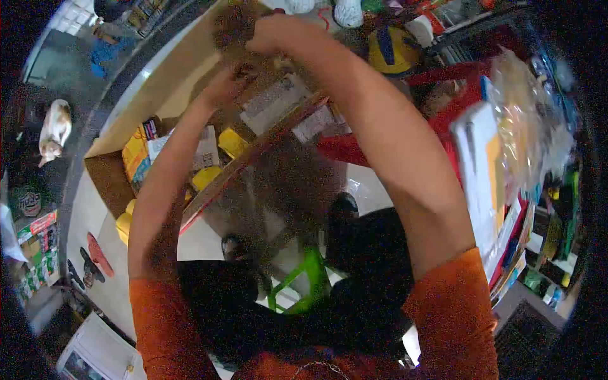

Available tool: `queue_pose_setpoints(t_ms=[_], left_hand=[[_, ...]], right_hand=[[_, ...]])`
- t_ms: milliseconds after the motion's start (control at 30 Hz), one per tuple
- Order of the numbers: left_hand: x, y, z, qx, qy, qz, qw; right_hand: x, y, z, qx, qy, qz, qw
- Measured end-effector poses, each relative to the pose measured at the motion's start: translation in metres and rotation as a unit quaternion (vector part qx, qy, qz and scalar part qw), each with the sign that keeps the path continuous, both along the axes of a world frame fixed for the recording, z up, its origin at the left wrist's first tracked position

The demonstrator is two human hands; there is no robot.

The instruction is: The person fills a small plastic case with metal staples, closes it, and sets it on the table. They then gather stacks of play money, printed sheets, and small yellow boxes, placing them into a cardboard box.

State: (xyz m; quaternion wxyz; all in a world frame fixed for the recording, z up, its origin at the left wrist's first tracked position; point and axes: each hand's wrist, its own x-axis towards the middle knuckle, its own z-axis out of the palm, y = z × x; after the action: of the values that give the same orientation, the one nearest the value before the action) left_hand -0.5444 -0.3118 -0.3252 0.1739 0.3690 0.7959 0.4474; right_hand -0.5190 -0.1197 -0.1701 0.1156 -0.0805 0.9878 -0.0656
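My right hand [269, 35] is at the far end of a long cardboard box [174, 79], its fingers closed against a blurred dark brown thing [233, 26] whose kind I cannot make out. Just below it, my left hand [229, 87] reaches over the inside of the box. Its fingers look bent, but blur and shadow hide whether they grip anything. Printed paper [275, 104] lies near both hands. Farther down the box are a yellow piece [233, 143], another yellow piece [206, 178] and a yellow-and-blue packet [135, 155].
A bright green plastic stool [310, 278] shows between my legs. On the right, plastic-wrapped goods [510, 120] are stacked by a red surface [465, 95]. A yellow-and-dark round object [392, 50] is at the upper right. A cat [56, 130] lies at the left, above some sandals [99, 254].
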Motion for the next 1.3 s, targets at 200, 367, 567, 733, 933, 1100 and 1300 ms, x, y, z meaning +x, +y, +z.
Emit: queue_pose_setpoints(t_ms=[200, 367, 567, 733, 933, 1100, 1300], left_hand=[[0.048, -0.008, 0.145, -0.024, -0.063, -0.075, 0.995], [0.168, 0.0, 0.307, -0.082, 0.026, -0.091, 0.992], [0.266, 0.032, 0.339, 0.067, -0.183, -0.111, 0.975], [0.303, 0.075, 0.33, 0.102, -0.284, -0.176, 0.937], [0.347, 0.12, 0.334, 0.067, -0.267, -0.212, 0.938], [0.371, 0.145, 0.33, 0.036, -0.268, -0.242, 0.932], [0.391, 0.158, 0.339, 0.011, -0.297, -0.24, 0.924]], right_hand=[[0.098, 0.002, 0.076, -0.06, 0.034, 0.049, 0.996], [0.268, -0.002, 0.191, -0.242, 0.165, 0.014, 0.956], [0.434, 0.03, 0.206, -0.34, 0.2, -0.131, 0.91], [0.507, 0.081, 0.233, -0.144, 0.349, -0.299, 0.876], [0.55, 0.091, 0.222, 0.007, 0.334, -0.322, 0.886], [0.568, 0.108, 0.193, 0.032, 0.302, -0.293, 0.906], [0.581, 0.119, 0.192, 0.014, 0.378, -0.342, 0.86]])
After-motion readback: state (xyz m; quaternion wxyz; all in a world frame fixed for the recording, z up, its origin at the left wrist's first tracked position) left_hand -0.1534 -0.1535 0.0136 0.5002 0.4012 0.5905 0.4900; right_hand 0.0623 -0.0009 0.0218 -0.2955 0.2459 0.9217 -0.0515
